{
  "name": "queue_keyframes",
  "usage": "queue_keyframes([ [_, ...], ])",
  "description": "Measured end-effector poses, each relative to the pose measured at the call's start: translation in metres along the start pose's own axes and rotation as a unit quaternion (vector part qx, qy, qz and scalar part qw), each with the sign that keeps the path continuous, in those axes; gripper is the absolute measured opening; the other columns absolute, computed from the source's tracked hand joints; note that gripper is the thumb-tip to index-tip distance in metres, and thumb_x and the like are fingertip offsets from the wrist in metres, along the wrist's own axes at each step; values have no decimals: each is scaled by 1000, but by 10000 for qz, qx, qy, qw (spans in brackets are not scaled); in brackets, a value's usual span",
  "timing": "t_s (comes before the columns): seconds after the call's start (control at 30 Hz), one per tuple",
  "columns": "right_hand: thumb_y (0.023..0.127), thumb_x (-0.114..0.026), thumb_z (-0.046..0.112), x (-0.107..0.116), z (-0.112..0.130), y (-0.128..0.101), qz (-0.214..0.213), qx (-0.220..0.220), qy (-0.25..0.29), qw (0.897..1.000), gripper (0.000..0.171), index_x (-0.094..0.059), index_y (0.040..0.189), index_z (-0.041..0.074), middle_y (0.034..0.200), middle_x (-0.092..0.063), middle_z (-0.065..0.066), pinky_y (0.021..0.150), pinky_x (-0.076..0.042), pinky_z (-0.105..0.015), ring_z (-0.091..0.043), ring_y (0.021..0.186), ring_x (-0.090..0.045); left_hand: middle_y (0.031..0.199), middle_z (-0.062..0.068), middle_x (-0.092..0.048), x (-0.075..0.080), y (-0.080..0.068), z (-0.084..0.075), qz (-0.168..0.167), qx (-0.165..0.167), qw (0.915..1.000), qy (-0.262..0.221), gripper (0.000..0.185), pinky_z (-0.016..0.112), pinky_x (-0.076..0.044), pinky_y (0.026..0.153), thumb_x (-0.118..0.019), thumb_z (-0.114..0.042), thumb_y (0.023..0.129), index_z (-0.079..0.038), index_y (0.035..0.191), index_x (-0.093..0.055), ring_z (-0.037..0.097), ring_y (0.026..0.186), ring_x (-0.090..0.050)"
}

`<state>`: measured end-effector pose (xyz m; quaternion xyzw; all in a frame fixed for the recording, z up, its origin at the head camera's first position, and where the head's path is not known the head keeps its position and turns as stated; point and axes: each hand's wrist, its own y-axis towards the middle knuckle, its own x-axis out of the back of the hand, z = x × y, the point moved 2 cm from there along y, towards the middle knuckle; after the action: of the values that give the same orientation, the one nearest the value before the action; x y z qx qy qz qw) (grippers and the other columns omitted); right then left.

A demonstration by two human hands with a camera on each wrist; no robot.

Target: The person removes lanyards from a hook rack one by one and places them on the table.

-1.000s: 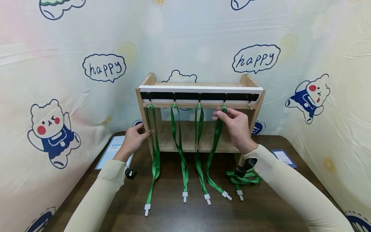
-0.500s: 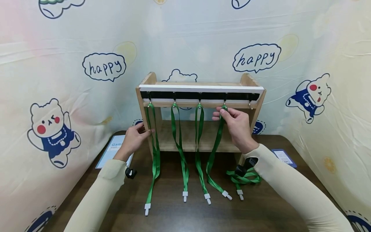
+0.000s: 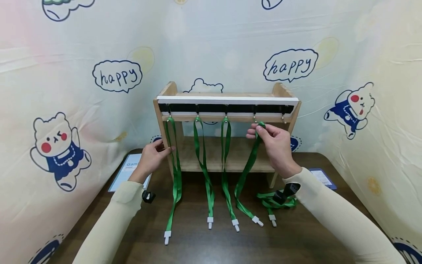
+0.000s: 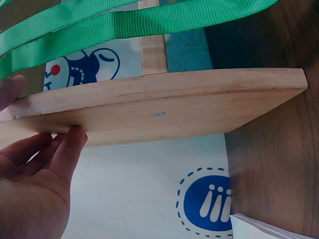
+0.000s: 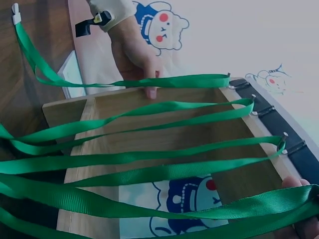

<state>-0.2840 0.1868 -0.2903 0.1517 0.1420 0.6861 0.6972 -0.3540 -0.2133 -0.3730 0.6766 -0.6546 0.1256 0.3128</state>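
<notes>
My right hand (image 3: 277,146) pinches the top loop of a green lanyard (image 3: 248,161) between thumb and fingers. That loop sits just right of and below the second hook from the right (image 3: 254,116), apart from it in the head view; the white clip end (image 3: 257,221) lies on the table. My left hand (image 3: 153,159) grips the left side panel (image 4: 149,94) of the wooden rack (image 3: 211,157), thumb at its front edge and fingers on the outer face. Three other green lanyards (image 3: 177,183) hang from the hooks on the left, clips down.
The rightmost hook (image 3: 282,118) bears no lanyard. Another green lanyard (image 3: 268,201) lies bunched on the brown table (image 3: 211,249), partly behind the right wrist camera (image 3: 286,193). Printed sheets lie on both sides: a white one (image 3: 125,172) at left, a blue-edged card (image 3: 322,178) at right.
My right hand has moved right, taking the lanyard's loop off its hook. The left hand keeps its grip on the rack's side.
</notes>
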Motion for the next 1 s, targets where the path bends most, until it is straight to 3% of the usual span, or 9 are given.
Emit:
queue_keyframes([
  [0.13,100,-64,30,8,-4,-4,-90,12,90,9999,41,-67,126,-2,100,-80,4,106,-51,-26,-13,95,-78,129,17,-67,-1,0,3,7,-18,10000,-14,64,53,-54,99,-64,-56,94,-12,140,-58,34,119,-63],
  [0.37,100,-64,24,23,-11,-7,-239,114,496,9984,38,-66,122,-7,103,-80,-4,82,-61,-28,-13,92,-78,129,17,-66,-1,0,3,-7,-26,10000,-53,59,55,-53,101,-64,-52,95,-12,139,-59,34,120,-63],
  [0.73,100,-63,25,42,-25,-18,-480,-84,155,9987,42,-63,128,-7,104,-79,2,83,-60,-26,-10,92,-77,131,19,-66,0,0,0,-3,-29,10000,10,64,55,-54,100,-64,-54,95,-11,142,-56,35,120,-63],
  [1.0,100,-64,23,44,-41,-31,-220,-124,280,9993,40,-64,129,-5,108,-79,1,84,-59,-27,-12,97,-77,131,19,-66,0,0,-1,-1,-42,10000,9,64,55,-53,101,-64,-54,95,-10,142,-56,35,120,-63],
])
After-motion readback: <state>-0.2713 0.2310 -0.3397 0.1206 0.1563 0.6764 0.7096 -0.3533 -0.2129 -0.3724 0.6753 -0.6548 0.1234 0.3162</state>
